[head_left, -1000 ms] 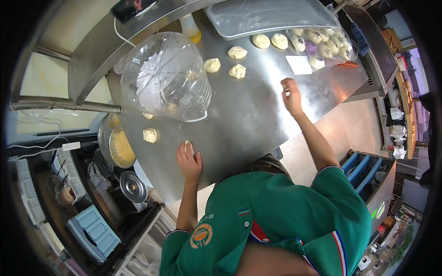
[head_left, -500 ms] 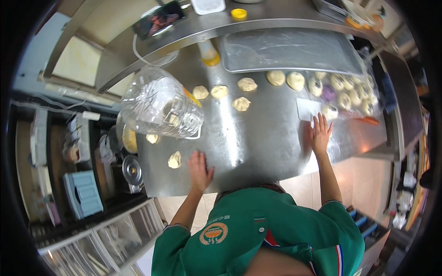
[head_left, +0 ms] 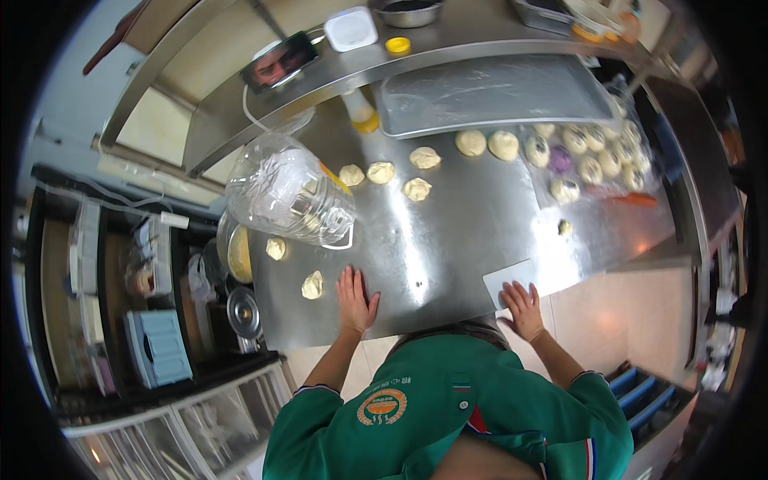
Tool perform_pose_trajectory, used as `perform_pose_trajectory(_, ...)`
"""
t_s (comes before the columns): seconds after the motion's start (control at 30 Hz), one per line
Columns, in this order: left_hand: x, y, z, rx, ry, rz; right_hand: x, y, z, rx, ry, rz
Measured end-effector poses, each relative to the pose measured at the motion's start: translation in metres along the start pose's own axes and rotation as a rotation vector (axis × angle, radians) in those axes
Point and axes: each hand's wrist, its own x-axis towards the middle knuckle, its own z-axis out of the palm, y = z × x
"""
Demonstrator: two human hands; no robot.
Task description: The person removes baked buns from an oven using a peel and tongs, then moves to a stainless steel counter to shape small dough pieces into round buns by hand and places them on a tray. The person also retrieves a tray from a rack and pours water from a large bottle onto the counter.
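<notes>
White dough scraper (head_left: 512, 278) sits at the near edge of the steel worktable (head_left: 460, 232), right of the torso; thin, flat, plain white, straight-edged with a crisp far-left corner; its right end nearly merges with bright glare on the steel; right hand (head_left: 524, 310) is at its near side, fingers a bit spread and slightly bent, tips over the scraper; can't tell whether the thumb pinches it or the fingers only press on it; left hand (head_left: 354, 302) lies palm down on the steel, fingers extended and close together, thumb out to the side, nothing in its grasp; just left of it is a pale cream dough lump (head_left: 312, 285), rough and creased, irregular outline; a second, smaller-looking lump (head_left: 275, 249) lies beyond that, near the large clear plastic jar (head_left: 292, 192); four more dough pieces (head_left: 416, 189) are grouped past the jar toward mid-table, same cream colour, uneven tops, none touching; two dough rounds (head_left: 503, 146) next to the grey metal tray (head_left: 496, 96) look smoother and more nearly circular, set side by side; further right is a cluster of pale buns (head_left: 590, 170) with dark patches on top, some under clear plastic film, plus one purple ball (head_left: 561, 160) among them; small dough scrap (head_left: 565, 228) lies by itself on the steel between the buns and scraper, yellowish and lumpy.
</notes>
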Motion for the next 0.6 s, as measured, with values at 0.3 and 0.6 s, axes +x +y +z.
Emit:
perform_pose_trajectory(0.3,-0.011,-0.011,-0.001,-0.05,0.024,0.155,-0.03,-0.046,-0.023,0.099,0.49,0.331)
perform_pose_trajectory(0.6,-0.042,0.093,0.035,-0.172,-0.154,1.016,-0.235,-0.114,0.043,0.588,0.956,1.504)
